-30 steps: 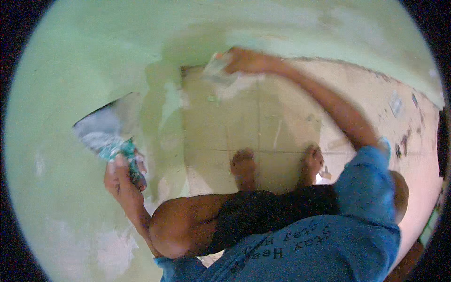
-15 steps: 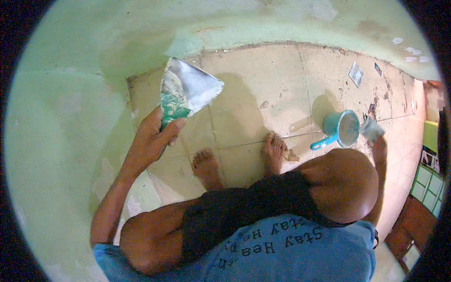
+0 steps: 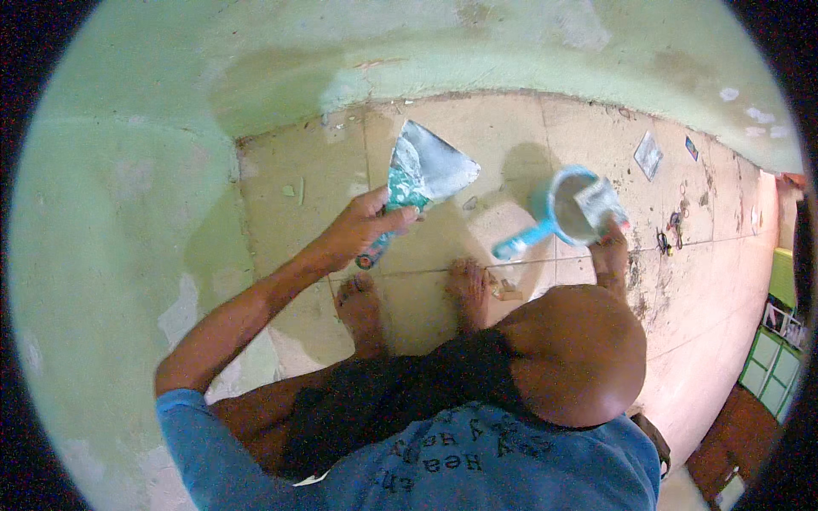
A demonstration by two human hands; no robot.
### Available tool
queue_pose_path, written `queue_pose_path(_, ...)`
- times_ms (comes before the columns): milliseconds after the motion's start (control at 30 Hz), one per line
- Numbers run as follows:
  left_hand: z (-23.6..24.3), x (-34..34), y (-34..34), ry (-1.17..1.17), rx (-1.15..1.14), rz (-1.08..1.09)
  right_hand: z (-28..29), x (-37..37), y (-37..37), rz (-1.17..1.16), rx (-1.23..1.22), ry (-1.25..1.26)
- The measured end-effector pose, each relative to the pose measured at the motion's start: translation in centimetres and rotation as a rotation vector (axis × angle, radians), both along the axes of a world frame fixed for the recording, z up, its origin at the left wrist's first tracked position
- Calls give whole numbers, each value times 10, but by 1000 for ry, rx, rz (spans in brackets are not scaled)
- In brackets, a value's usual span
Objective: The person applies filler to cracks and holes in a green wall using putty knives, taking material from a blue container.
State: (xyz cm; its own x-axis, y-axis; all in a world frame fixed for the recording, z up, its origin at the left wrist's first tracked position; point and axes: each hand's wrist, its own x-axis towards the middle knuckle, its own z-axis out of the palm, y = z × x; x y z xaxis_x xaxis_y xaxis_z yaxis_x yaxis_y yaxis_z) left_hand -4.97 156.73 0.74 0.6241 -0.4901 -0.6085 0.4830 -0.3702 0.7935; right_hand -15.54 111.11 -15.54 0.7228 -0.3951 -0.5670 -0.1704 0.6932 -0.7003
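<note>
My left hand (image 3: 365, 228) is closed around the green handle of a wide putty knife (image 3: 436, 163). Its broad metal blade points up and away, with pale putty smeared near the handle. Off to the right, my right hand (image 3: 609, 251) grips a small flat scraper (image 3: 599, 203), smeared pale and partly blurred; its handle is hidden in my fingers. That scraper overlaps the right rim of a blue dipper (image 3: 550, 204), which has greyish stuff inside and its handle pointing to the lower left. Whether my right fingers touch the dipper, I cannot tell.
Green patched walls (image 3: 111, 221) rise at the left and far side. Beige floor tiles (image 3: 503, 128) carry dark stains. A silvery flat sheet (image 3: 648, 157) and a small dark packet (image 3: 691, 148) lie at the far right. Crumpled scraps (image 3: 506, 291) sit beside my foot (image 3: 469, 288).
The left hand with the putty knife has moved right, away from the left wall. My right hand has brought the scraper left, over the dipper's rim. The dipper has shifted left too.
</note>
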Motion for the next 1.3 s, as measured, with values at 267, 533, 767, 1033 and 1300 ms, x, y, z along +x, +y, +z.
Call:
queue_pose_path(267, -111, -23, -8, 34, -327, 293, 26, 95, 125, 169, 162, -111)
queue_pose_path(533, -127, -24, 4, 121, -263, 510, 113, 153, 136, 845, -1278, -279)
queue_pose_path(767, -124, -29, -23, -54, -258, 612, 42, 203, 192, 1577, -2207, -453)
queue_pose_path(1033, -139, -46, -51, -151, -168, 790, -9, 200, 170, 1431, -1779, -377)
queue_pose_path(1300, -145, -47, -61, -188, -154, 834, 7, 204, 161, 1375, -1328, -42)
